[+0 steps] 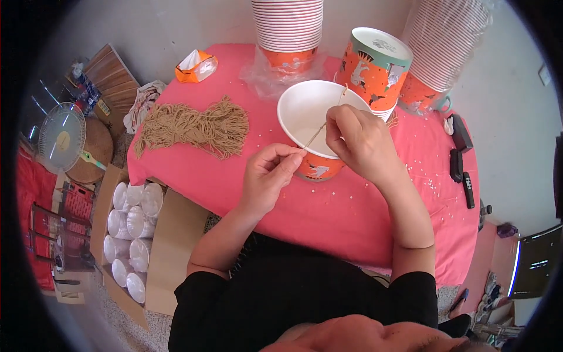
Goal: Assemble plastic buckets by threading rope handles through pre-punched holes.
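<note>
Tan cord (pixel 314 136) between left hand (pixel 267 176) and right hand (pixel 366 142) (both hands pinched on it), over orange tub (pixel 319 169).

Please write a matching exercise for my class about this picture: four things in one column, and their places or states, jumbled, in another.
Things
1. single tan cord
2. tan cord bundle
3. cardboard box
4. paper bucket with the green base

Places or states
A. left of the pink tablecloth, filled with white containers
B. upside down, behind the open white-lined bucket
C. held between the left hand and right hand
D. lying loose on the tablecloth

Right pairs: 1-C, 2-D, 3-A, 4-B
</note>
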`<act>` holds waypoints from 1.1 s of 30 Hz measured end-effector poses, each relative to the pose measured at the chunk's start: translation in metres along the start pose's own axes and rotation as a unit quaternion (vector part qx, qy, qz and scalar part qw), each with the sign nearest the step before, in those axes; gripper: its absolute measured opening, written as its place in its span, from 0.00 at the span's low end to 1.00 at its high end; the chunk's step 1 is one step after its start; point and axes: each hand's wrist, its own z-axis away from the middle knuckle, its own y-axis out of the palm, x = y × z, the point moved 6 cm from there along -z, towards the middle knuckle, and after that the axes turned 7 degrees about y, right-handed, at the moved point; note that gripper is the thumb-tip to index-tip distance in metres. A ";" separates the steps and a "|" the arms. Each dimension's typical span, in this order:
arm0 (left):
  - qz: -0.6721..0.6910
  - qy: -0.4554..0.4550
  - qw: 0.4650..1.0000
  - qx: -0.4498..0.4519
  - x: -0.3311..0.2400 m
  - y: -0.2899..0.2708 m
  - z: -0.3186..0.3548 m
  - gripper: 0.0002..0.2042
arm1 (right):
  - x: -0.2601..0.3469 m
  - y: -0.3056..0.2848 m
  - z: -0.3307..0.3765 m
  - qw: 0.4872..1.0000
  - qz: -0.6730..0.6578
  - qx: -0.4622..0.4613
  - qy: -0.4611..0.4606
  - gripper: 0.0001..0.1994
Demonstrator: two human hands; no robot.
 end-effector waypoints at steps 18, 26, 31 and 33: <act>-0.332 0.285 0.898 0.048 -0.064 0.032 -0.029 0.07 | 0.020 -0.010 0.000 0.998 -0.034 0.034 -0.051 0.13; -0.430 0.270 0.858 0.077 -0.067 0.029 -0.027 0.06 | 0.028 -0.009 0.000 0.995 0.003 0.050 -0.090 0.12; -0.451 0.256 0.852 0.070 -0.063 0.012 -0.025 0.05 | 0.023 -0.023 -0.001 0.995 0.031 0.007 -0.090 0.12; -0.465 0.270 0.841 0.064 -0.063 0.007 -0.023 0.04 | 0.016 -0.030 -0.001 0.993 0.056 -0.016 -0.099 0.12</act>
